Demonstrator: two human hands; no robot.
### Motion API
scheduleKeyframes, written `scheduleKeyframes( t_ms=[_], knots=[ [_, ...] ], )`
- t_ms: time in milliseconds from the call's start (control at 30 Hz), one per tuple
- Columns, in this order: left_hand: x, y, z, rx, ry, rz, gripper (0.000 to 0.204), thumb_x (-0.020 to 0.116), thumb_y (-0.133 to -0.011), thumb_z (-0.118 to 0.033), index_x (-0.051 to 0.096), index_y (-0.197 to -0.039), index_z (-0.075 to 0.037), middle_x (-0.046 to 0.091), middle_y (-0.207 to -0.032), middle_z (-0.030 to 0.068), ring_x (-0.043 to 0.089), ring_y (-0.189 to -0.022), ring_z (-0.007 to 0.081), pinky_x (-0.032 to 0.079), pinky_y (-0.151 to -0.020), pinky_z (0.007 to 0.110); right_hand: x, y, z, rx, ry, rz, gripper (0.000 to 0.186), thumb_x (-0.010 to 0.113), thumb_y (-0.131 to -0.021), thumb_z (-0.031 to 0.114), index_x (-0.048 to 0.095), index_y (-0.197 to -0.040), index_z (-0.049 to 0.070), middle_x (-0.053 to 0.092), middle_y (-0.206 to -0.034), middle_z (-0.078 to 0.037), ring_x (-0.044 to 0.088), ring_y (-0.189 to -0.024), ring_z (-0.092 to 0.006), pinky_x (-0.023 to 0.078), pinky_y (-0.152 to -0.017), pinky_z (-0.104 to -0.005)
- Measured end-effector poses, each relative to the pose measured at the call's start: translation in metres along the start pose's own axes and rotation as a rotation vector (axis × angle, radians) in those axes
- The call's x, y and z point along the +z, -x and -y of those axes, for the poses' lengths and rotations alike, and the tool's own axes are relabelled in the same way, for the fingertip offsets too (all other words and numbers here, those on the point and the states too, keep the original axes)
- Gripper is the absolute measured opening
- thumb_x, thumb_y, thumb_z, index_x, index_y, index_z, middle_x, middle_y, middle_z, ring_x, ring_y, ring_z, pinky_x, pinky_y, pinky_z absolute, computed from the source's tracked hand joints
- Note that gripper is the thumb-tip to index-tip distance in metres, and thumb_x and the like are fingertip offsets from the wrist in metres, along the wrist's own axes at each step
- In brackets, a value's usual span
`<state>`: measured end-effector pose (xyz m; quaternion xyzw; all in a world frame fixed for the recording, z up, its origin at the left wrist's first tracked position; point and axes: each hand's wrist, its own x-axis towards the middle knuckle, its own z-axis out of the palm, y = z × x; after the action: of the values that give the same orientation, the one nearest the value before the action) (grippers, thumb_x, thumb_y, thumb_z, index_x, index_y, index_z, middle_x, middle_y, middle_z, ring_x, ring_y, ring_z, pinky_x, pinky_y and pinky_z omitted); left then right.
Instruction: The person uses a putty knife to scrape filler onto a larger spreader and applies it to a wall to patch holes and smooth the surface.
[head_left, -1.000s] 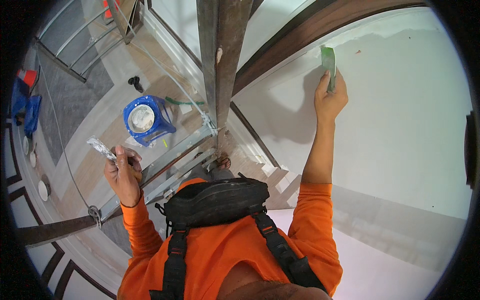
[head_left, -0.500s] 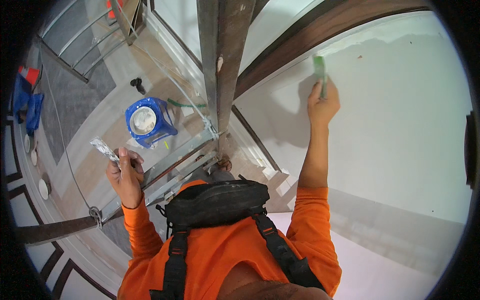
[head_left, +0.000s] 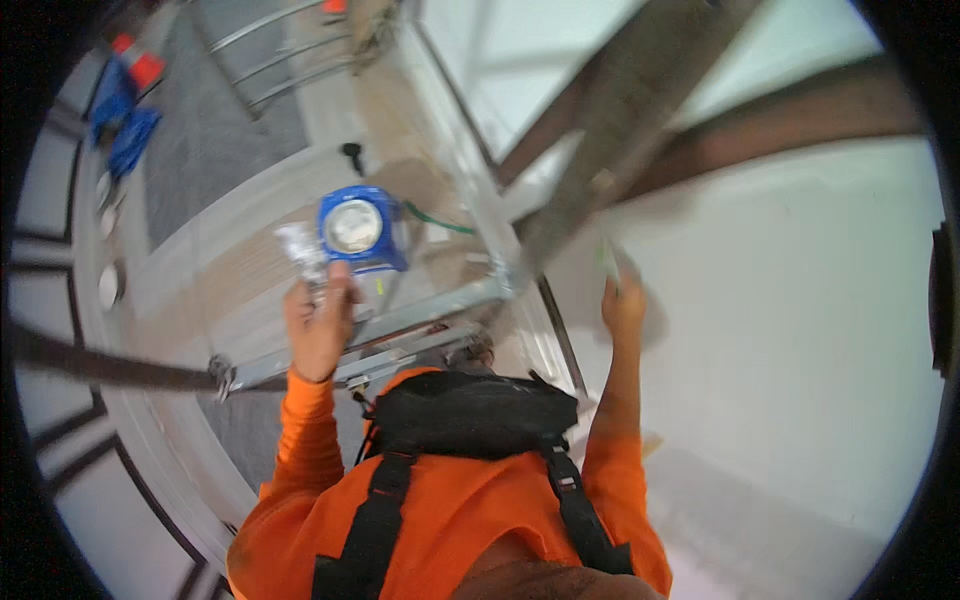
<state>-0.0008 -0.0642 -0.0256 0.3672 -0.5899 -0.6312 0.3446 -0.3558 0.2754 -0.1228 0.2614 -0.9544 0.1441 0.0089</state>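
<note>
"Where is the whitened scraper (head_left: 298,245)?"

"In the left hand (head_left: 322,325); its fingers grasp it, and its length points forward, leftward of the round tub (head_left: 353,227)."

"And the right hand (head_left: 625,305)?"

"Its fingers grasp a green scraper (head_left: 608,262) near the wall (head_left: 780,330). The left hand is nearer to the tub."

A matt orange cloth shirt (head_left: 480,480) meets a dull black fabric bag (head_left: 470,415). The scraper (head_left: 300,250) looks silvery and metallic, blotched white; the green scraper (head_left: 608,262) is too blurred to judge. The stool (head_left: 394,240) is blue plastic, the rails (head_left: 430,310) grey metal, the trim (head_left: 780,125) brown and wood-like, the wall (head_left: 780,330) smooth white.
</note>
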Motion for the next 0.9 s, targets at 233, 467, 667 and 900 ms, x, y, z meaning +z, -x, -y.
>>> scheduleKeyframes(
  t_ms=[233, 467, 667, 900],
  knots=[
    [-0.002, -0.001, -0.012, 0.079, -0.079, 0.043, 0.026, 0.064, -0.100, -0.028, 0.063, -0.093, -0.002, 0.063, -0.072, 0.0010, 0.056, -0.064, 0.0082, 0.047, -0.059, 0.027, 0.172, 0.175, -0.047, 0.107, -0.077, 0.583, 0.045, 0.059, -0.092, 0.024, 0.059, -0.129, -0.001, 0.063, -0.117, -0.027, 0.059, -0.108, -0.0422, 0.045, -0.092, -0.0513],
    [-0.010, 0.000, -0.009, 0.048, 0.096, 0.087, 0.023, 0.056, -0.100, -0.021, 0.056, -0.112, -0.002, 0.060, -0.072, 0.0025, 0.052, -0.060, 0.0092, 0.044, -0.056, 0.026, 0.177, 0.179, -0.024, 0.047, -0.150, 0.697, 0.042, 0.060, -0.089, 0.021, 0.061, -0.125, -0.002, 0.065, -0.104, -0.023, 0.062, -0.091, -0.0360, 0.046, -0.078, -0.0457],
    [-0.005, -0.005, -0.007, -0.019, 0.122, 0.046, 0.024, 0.053, -0.098, -0.023, 0.058, -0.107, -0.001, 0.061, -0.071, 0.0038, 0.054, -0.058, 0.0103, 0.043, -0.053, 0.026, 0.163, 0.198, -0.017, -0.011, -0.345, 0.687, 0.041, 0.061, -0.087, 0.019, 0.063, -0.121, -0.003, 0.067, -0.094, -0.019, 0.064, -0.077, -0.0307, 0.047, -0.066, -0.0408],
    [0.001, -0.007, -0.007, 0.000, 0.099, 0.022, 0.018, 0.056, -0.096, -0.017, 0.064, -0.103, -0.003, 0.064, -0.073, 0.0041, 0.053, -0.056, 0.0088, 0.042, -0.050, 0.025, 0.132, 0.241, 0.027, 0.586, -0.877, 0.860, 0.040, 0.063, -0.092, 0.029, 0.067, -0.112, -0.006, 0.071, -0.088, -0.012, 0.066, -0.070, -0.0262, 0.052, -0.063, -0.0402]
  ],
)
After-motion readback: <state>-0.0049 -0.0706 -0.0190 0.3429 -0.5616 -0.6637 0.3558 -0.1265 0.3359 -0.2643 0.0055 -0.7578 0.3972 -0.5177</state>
